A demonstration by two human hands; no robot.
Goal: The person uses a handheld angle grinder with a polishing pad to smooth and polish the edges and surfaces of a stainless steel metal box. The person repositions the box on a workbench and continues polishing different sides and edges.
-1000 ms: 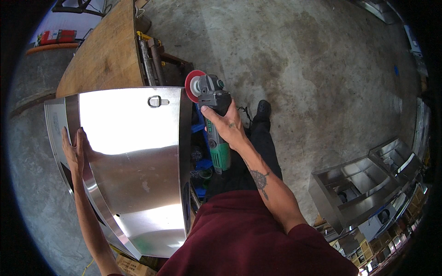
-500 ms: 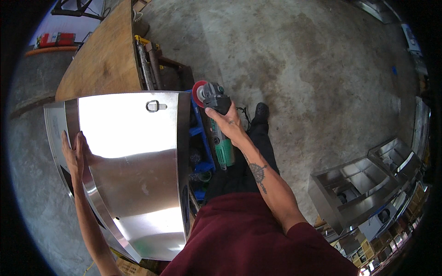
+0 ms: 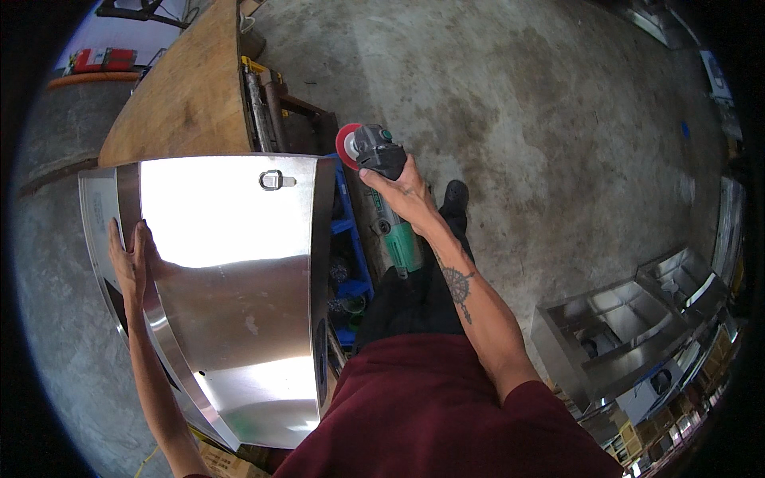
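A large shiny stainless-steel panel or cabinet (image 3: pixel 239 299) lies on the left with bent side edges. Near its far edge sits a small D-shaped ring fitting (image 3: pixel 275 181), and a small dark hole shows nearer to me. My left hand (image 3: pixel 129 259) rests on the panel's left edge, fingers stretched out and thumb apart. Beyond the panel's right edge, in the air, my right hand (image 3: pixel 408 195) is wrapped round the black head of an angle grinder (image 3: pixel 381 155). The grinder's red disc (image 3: pixel 347 146) faces left, apart from the steel; its green body (image 3: pixel 401 247) points back toward me.
A brown wooden board (image 3: pixel 179 103) adjoins the panel's far side. Blue bins (image 3: pixel 344 215) stand beneath the right edge. Stainless sink-like units (image 3: pixel 613 319) sit on the concrete floor (image 3: pixel 550 143) at right. A cardboard box (image 3: pixel 227 462) is at lower left.
My right hand has moved the grinder slightly away from me and to the right, its green end swinging right. My left hand stays at the same place on the panel.
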